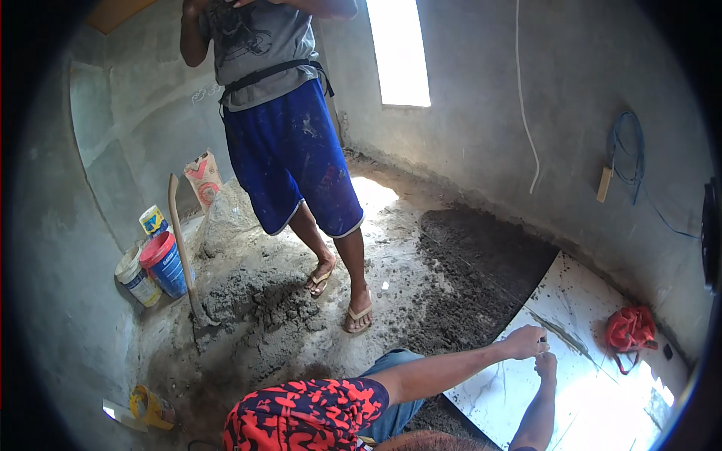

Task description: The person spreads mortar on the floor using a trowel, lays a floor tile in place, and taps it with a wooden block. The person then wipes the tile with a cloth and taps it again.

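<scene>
Neither of my hands is visible. A person in a red-and-navy patterned shirt (301, 413) crouches below me, both hands (530, 349) closed around something small I cannot make out, just over a white marbled tile (489, 391). A trowel-like strip or smear (560, 334) lies beside those hands, and a red bag (628, 331) sits on the tile to the right. Dark mortar (474, 278) is spread along the tiles' left edge. Another person in blue shorts (289, 165) stands in sandals on the dusty floor, hands mostly out of frame at the top.
At left are a shovel (184, 255), buckets (165, 270), a paper sack (201, 180), a mortar pile (248, 301) and a yellow container (150, 406). A blue cable (628, 150) and a white cord (526, 143) hang on the right wall, near a tall window opening (395, 52).
</scene>
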Available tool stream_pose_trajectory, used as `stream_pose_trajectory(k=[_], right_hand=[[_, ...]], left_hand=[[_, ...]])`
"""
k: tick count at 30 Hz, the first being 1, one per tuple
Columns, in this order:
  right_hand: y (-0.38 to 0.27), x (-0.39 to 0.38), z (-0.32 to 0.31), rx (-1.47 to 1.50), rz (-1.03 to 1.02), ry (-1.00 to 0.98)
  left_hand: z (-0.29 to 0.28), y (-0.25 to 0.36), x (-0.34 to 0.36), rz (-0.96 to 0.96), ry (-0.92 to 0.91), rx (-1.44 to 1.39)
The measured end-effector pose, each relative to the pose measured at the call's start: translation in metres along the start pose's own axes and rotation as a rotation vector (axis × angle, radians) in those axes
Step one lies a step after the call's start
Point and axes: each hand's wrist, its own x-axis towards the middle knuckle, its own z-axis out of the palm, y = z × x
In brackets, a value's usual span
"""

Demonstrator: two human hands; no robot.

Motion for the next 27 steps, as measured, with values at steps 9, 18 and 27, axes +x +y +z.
stream_pose_trajectory(k=[9, 18, 27], right_hand=[[-0.03, -0.013, -0.012, 0.061, 0.126, -0.054], [0.009, 0.003, -0.003, -0.02, 0.037, -0.023], [-0.044, -0.019, -0.031, 0.054, 0.144, -0.136]], left_hand=[[-0.005, -0.001, -0.003, -0.012, 0.007, 0.019], [-0.002, 0.005, -0.003, 0.009, 0.0, -0.014], [-0.004, 0.006, -0.001, -0.027, 0.004, -0.037]])
